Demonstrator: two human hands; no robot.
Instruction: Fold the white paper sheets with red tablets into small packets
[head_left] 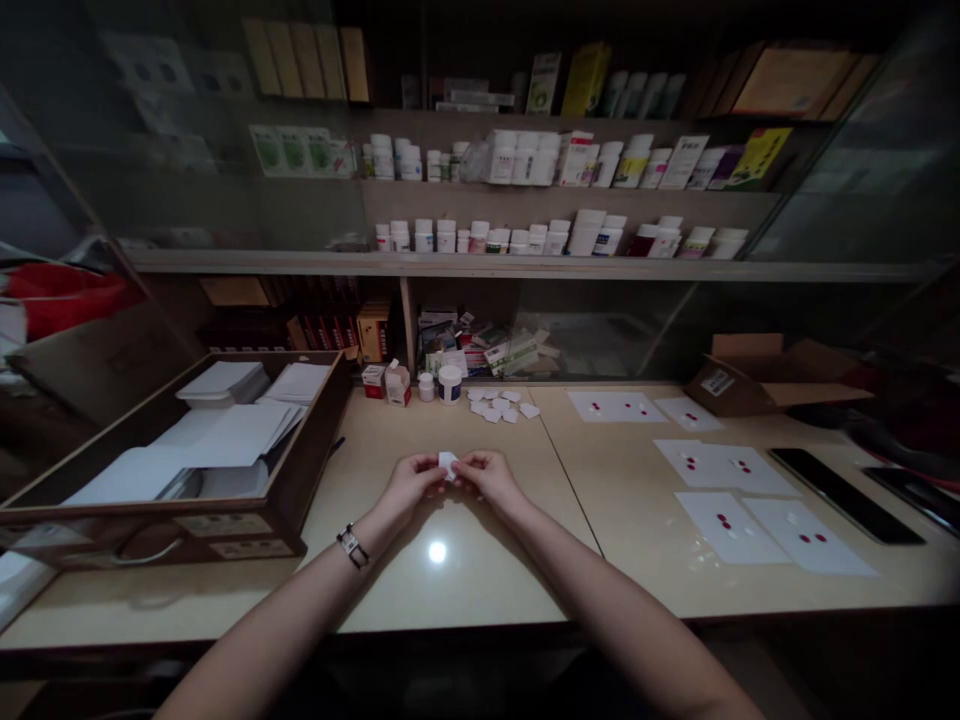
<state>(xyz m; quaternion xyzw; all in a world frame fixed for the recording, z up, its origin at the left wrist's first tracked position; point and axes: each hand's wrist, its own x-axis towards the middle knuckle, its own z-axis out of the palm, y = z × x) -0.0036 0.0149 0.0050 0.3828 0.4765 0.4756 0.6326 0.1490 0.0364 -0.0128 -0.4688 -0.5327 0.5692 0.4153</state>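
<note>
Between my two hands, over the middle of the table, is a small folded white paper packet (pixel 448 463). My left hand (pixel 411 482) pinches its left side, and my right hand (pixel 487 477) grips the right side with thumb and fingers. Behind the hands lies a loose group of similar folded paper packets (pixel 504 405). On the right half of the table, several white paper sheets (pixel 701 530) are spread out, each bearing red and white pills (pixel 724 521). A white tub (pixel 450 384) and a small white bottle (pixel 427 387) stand at the back.
At the left, a wooden drawer (pixel 285 515) holds stacks of white paper (pixel 225 382). An open cardboard box (pixel 742 385) and a dark phone (pixel 844 495) lie at the right. Shelves of medicine bottles (pixel 525 158) rise behind the table (pixel 480 590).
</note>
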